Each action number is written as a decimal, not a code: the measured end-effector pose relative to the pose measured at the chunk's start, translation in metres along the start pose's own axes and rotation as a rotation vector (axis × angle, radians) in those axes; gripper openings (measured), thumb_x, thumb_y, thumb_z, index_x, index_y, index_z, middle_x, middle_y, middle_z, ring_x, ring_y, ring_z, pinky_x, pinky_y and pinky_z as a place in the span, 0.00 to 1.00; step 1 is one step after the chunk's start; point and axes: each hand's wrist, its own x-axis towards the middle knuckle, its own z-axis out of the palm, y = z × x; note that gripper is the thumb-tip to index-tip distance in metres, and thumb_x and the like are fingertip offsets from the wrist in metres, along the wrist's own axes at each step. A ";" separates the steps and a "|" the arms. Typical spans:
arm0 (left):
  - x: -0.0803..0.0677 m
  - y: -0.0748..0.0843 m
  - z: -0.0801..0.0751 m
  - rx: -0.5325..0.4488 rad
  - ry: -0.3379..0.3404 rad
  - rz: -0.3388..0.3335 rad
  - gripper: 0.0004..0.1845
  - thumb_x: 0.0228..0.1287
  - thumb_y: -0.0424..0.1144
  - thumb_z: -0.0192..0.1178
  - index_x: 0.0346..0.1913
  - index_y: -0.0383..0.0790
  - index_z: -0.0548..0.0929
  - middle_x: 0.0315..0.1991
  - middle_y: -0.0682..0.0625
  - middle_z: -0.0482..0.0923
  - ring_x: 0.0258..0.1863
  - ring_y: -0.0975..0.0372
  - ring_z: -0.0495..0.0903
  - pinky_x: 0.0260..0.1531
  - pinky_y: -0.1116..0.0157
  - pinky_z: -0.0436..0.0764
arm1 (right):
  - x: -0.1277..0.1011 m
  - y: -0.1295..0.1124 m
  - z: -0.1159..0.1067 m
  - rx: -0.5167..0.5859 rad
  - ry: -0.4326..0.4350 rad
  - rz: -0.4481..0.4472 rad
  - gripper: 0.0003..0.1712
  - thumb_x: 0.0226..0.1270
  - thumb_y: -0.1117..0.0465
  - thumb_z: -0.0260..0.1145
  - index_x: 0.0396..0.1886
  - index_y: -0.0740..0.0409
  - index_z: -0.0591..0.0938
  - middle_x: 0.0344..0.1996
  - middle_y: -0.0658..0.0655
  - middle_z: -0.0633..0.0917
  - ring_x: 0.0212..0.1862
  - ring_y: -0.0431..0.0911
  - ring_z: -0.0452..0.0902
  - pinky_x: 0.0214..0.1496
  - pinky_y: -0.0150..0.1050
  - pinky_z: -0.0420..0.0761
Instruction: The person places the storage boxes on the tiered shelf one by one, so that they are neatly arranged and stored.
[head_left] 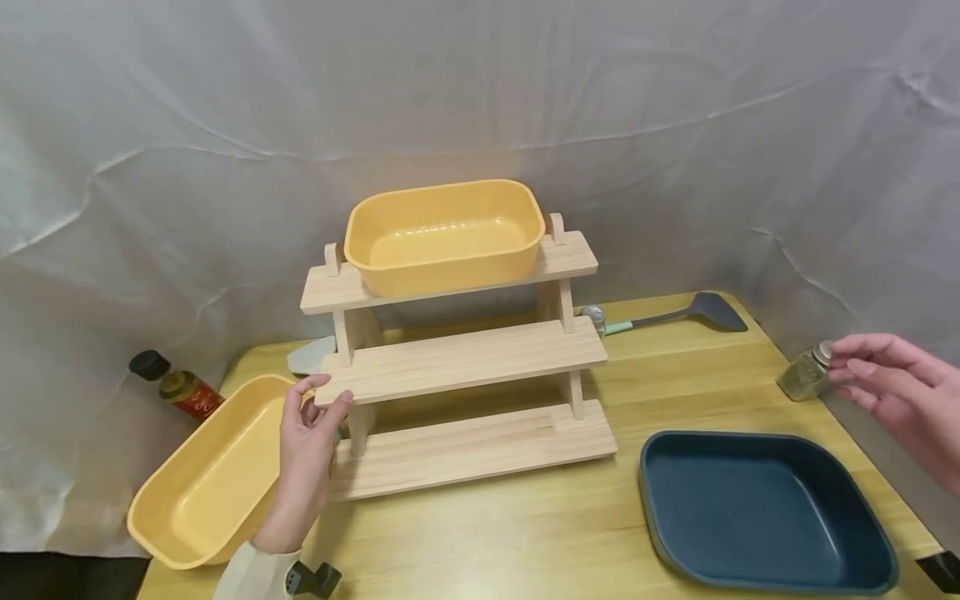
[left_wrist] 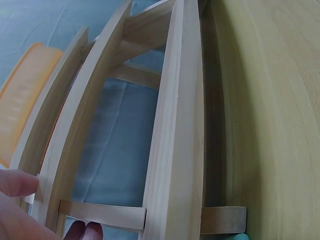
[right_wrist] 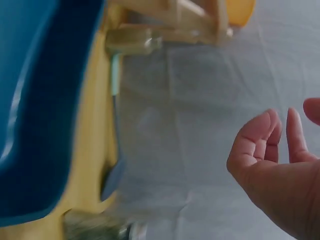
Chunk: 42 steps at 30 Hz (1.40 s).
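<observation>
A three-tier wooden shelf rack (head_left: 465,362) stands on the table. My left hand (head_left: 303,450) grips the left end of its middle tier, thumb in front and fingers behind; the left wrist view shows the thumb (left_wrist: 20,182) against the board. On the top tier sits a yellow bin (head_left: 442,279). At the right, my right hand (head_left: 900,387) hovers beside a glass jar (head_left: 798,375) with a metal lid. Its fingers are loosely bent with nothing between them, and in the right wrist view the hand (right_wrist: 280,170) is apart from the jar (right_wrist: 92,226).
Another yellow bin (head_left: 202,492) lies left of the rack, beside a dark-capped sauce bottle (head_left: 180,387). A dark blue bin (head_left: 750,500) occupies the front right. Behind the rack are a spatula (head_left: 716,311), a second jar (head_left: 594,318) and a pale flat utensil head (head_left: 311,357).
</observation>
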 end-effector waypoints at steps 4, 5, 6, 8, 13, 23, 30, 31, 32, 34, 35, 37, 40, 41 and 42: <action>0.000 -0.001 0.001 0.000 0.009 -0.002 0.20 0.77 0.33 0.70 0.64 0.50 0.75 0.34 0.55 0.66 0.32 0.66 0.67 0.29 0.72 0.68 | -0.019 0.016 -0.017 -0.026 0.019 -0.022 0.26 0.81 0.85 0.40 0.61 0.72 0.82 0.55 0.58 0.88 0.52 0.44 0.87 0.50 0.31 0.84; 0.000 -0.001 0.001 -0.001 0.011 -0.001 0.20 0.77 0.33 0.70 0.64 0.50 0.75 0.35 0.55 0.67 0.32 0.66 0.68 0.30 0.72 0.69 | -0.024 0.020 -0.021 -0.039 0.024 -0.022 0.27 0.81 0.85 0.40 0.61 0.72 0.82 0.55 0.57 0.88 0.51 0.44 0.86 0.49 0.31 0.84; 0.000 -0.001 0.001 -0.001 0.011 -0.001 0.20 0.77 0.33 0.70 0.63 0.50 0.75 0.35 0.55 0.67 0.33 0.66 0.68 0.30 0.72 0.69 | -0.028 0.023 -0.026 -0.051 0.027 -0.022 0.27 0.81 0.85 0.40 0.61 0.71 0.83 0.54 0.57 0.89 0.51 0.43 0.86 0.49 0.30 0.84; 0.000 -0.001 0.001 -0.003 0.012 0.001 0.20 0.77 0.33 0.69 0.63 0.50 0.76 0.35 0.54 0.68 0.33 0.66 0.69 0.31 0.72 0.70 | -0.037 0.030 -0.036 -0.075 0.029 -0.018 0.29 0.80 0.86 0.39 0.60 0.70 0.84 0.52 0.56 0.89 0.51 0.42 0.85 0.48 0.30 0.84; 0.000 -0.001 0.000 -0.001 0.013 0.003 0.20 0.77 0.33 0.70 0.63 0.50 0.75 0.36 0.54 0.68 0.33 0.66 0.69 0.31 0.72 0.70 | -0.056 0.045 -0.058 -0.150 0.024 0.039 0.30 0.80 0.86 0.40 0.62 0.65 0.84 0.51 0.52 0.89 0.49 0.40 0.83 0.46 0.29 0.83; -0.004 -0.003 -0.004 0.003 0.011 -0.004 0.21 0.76 0.33 0.70 0.64 0.50 0.75 0.34 0.55 0.65 0.32 0.66 0.66 0.28 0.73 0.67 | -0.094 0.070 -0.090 -0.370 0.014 0.304 0.31 0.84 0.80 0.50 0.70 0.47 0.81 0.57 0.42 0.80 0.50 0.35 0.74 0.39 0.32 0.77; -0.002 -0.003 -0.002 0.010 0.010 0.015 0.21 0.77 0.32 0.69 0.64 0.49 0.75 0.35 0.54 0.67 0.32 0.67 0.69 0.30 0.72 0.69 | -0.104 0.079 -0.094 -0.725 -0.039 0.503 0.28 0.89 0.66 0.57 0.74 0.28 0.71 0.55 0.37 0.71 0.43 0.42 0.73 0.35 0.40 0.74; -0.002 -0.003 -0.002 0.009 0.009 0.018 0.21 0.77 0.32 0.69 0.64 0.49 0.75 0.35 0.54 0.67 0.33 0.67 0.69 0.30 0.72 0.69 | -0.104 0.080 -0.094 -0.731 -0.044 0.528 0.28 0.89 0.65 0.57 0.74 0.28 0.70 0.55 0.38 0.70 0.43 0.44 0.73 0.34 0.41 0.75; -0.002 -0.003 -0.002 0.010 0.007 0.019 0.21 0.77 0.32 0.69 0.64 0.49 0.75 0.35 0.54 0.67 0.33 0.67 0.69 0.30 0.72 0.69 | -0.105 0.081 -0.093 -0.737 -0.049 0.553 0.28 0.89 0.64 0.57 0.74 0.26 0.69 0.54 0.38 0.70 0.43 0.45 0.74 0.35 0.40 0.76; -0.001 -0.003 -0.001 0.010 0.003 0.019 0.21 0.77 0.32 0.69 0.64 0.49 0.75 0.35 0.54 0.68 0.33 0.67 0.70 0.31 0.72 0.69 | -0.105 0.082 -0.093 -0.736 -0.061 0.583 0.29 0.89 0.64 0.58 0.75 0.26 0.69 0.53 0.40 0.71 0.44 0.44 0.75 0.37 0.38 0.79; -0.001 -0.003 -0.001 0.009 0.000 0.019 0.21 0.77 0.32 0.69 0.64 0.49 0.75 0.35 0.54 0.68 0.33 0.67 0.70 0.31 0.72 0.69 | -0.104 0.082 -0.094 -0.724 -0.066 0.604 0.30 0.89 0.64 0.58 0.74 0.24 0.69 0.53 0.41 0.71 0.44 0.43 0.76 0.38 0.38 0.81; -0.001 -0.002 -0.001 0.013 -0.004 0.018 0.21 0.77 0.33 0.69 0.64 0.49 0.75 0.36 0.54 0.68 0.33 0.67 0.70 0.31 0.72 0.69 | -0.102 0.082 -0.096 -0.693 -0.097 0.625 0.31 0.89 0.64 0.58 0.76 0.23 0.68 0.53 0.45 0.70 0.46 0.43 0.78 0.42 0.38 0.84; 0.000 -0.003 -0.002 0.015 -0.013 0.012 0.21 0.77 0.34 0.70 0.65 0.50 0.74 0.36 0.54 0.68 0.34 0.66 0.71 0.31 0.72 0.70 | -0.099 0.081 -0.101 -0.599 -0.172 0.620 0.33 0.90 0.67 0.56 0.78 0.24 0.68 0.53 0.51 0.72 0.49 0.44 0.82 0.45 0.42 0.88; 0.000 -0.003 -0.002 0.015 -0.014 0.012 0.21 0.77 0.34 0.70 0.65 0.50 0.74 0.37 0.54 0.68 0.34 0.66 0.71 0.32 0.72 0.70 | -0.098 0.081 -0.103 -0.552 -0.205 0.610 0.35 0.90 0.68 0.54 0.79 0.25 0.67 0.54 0.51 0.74 0.50 0.46 0.84 0.47 0.45 0.89; 0.000 -0.003 -0.001 0.017 -0.012 0.012 0.21 0.77 0.34 0.70 0.65 0.50 0.74 0.37 0.54 0.68 0.35 0.66 0.72 0.32 0.72 0.71 | -0.097 0.081 -0.106 -0.501 -0.238 0.593 0.36 0.89 0.70 0.52 0.81 0.27 0.67 0.55 0.52 0.77 0.51 0.48 0.85 0.48 0.47 0.89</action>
